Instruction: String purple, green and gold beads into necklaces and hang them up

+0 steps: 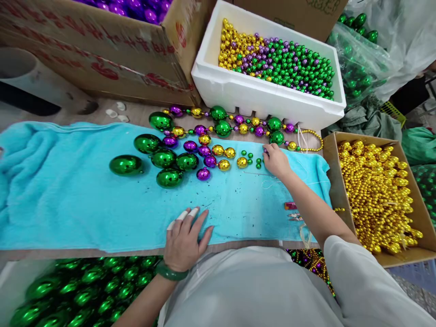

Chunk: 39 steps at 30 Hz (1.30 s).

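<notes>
While left hand (185, 240) lies flat on towel (68, 195), right hand (276, 160) pinches bead (265, 150).

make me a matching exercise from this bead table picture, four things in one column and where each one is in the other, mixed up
Things:
1. left hand
2. right hand
3. white foam box
4. cardboard box of gold beads

Places:
A. at the far edge of the table, filled with gold, purple and green beads
B. flat on the near edge of the blue towel, fingertips taped
C. to the right of the towel
D. at the small beads near the far right of the towel

Pairs: 1-B, 2-D, 3-A, 4-C
</notes>
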Tool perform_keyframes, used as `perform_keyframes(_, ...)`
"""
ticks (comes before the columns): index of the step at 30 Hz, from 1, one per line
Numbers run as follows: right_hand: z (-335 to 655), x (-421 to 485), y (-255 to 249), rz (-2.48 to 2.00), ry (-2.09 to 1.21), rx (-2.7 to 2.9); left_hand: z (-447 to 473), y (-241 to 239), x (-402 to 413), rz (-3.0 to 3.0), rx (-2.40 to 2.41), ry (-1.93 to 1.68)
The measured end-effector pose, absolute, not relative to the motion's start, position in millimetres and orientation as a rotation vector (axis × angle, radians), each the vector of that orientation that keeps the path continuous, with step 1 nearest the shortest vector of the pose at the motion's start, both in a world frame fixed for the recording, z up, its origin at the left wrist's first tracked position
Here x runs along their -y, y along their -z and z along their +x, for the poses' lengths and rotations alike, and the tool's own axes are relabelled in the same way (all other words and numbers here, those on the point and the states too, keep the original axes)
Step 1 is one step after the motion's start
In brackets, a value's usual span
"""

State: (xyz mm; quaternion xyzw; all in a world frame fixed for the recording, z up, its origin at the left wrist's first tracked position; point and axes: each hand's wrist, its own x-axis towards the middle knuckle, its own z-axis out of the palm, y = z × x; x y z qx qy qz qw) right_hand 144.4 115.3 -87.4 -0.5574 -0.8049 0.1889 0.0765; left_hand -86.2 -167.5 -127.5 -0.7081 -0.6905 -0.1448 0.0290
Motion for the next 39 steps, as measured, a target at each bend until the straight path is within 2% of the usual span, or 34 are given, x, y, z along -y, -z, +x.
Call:
perform_keyframes(3, 146.2, -115.8, 87.7, -1.616, -0.592, 2.432, -86.8, 128.4, 168.2, -2.193, 2.144, 0.459)
perform_keyframes(10, 169.1, -135.1, 84.2, -1.555, -0.984, 2.21, -86.0, 128.0, 168.4, -2.2, 2.163, 0.465)
perform_keyframes(13, 179.6, -138.5, 77.9, -1.606, -1.048, 2.142, -86.2, 127.5, 168.3, -2.213, 2.154, 0.468)
perform_keyframes(21, 180.0, -110.7, 60.3, -1.662, -0.869, 2.323, -86.7, 127.0, 167.9, -2.208, 2.129, 0.466)
perform_keyframes(28, 146.3, -63.3, 67.5, -1.802, -0.626, 2.623, -86.5, 125.4, 167.3, -2.202, 2.124, 0.431)
perform_keyframes(36, 159.1, -73.2, 70.5, -1.917, -0.481, 2.472, -87.0, 126.6, 168.2, -2.195, 2.129, 0.437)
perform_keyframes(39, 164.8, -78.2, 75.1, -1.877, -0.518, 2.447, -87.3, 128.6, 168.8, -2.204, 2.142, 0.439)
